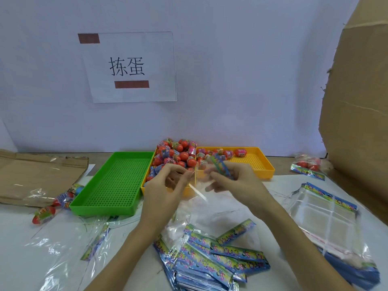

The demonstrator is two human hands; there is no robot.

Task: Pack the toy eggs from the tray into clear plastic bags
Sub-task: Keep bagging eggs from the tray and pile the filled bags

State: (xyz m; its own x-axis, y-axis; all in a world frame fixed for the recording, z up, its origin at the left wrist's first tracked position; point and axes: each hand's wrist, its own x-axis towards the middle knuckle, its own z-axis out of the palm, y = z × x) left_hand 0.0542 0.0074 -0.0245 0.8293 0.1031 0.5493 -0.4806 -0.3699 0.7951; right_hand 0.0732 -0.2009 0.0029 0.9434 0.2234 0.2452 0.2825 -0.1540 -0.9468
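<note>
Header cards, hands on bag

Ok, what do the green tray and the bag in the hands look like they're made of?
Green tray: looks like rigid moulded plastic, semi-gloss, with a perforated grid floor. Bag between the left hand and right hand: thin clear film, probably cellophane-type plastic; it shows glare and creases, with a printed header strip.

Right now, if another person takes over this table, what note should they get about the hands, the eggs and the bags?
Left hand and right hand together hold one clear bag above the table; it looks empty.
Toy eggs are heaped in the middle yellow tray; a few lie in the right yellow tray. The green tray holds none.
Done: one filled bag far right.
Left: most eggs. Spare bags lie in front.
</note>
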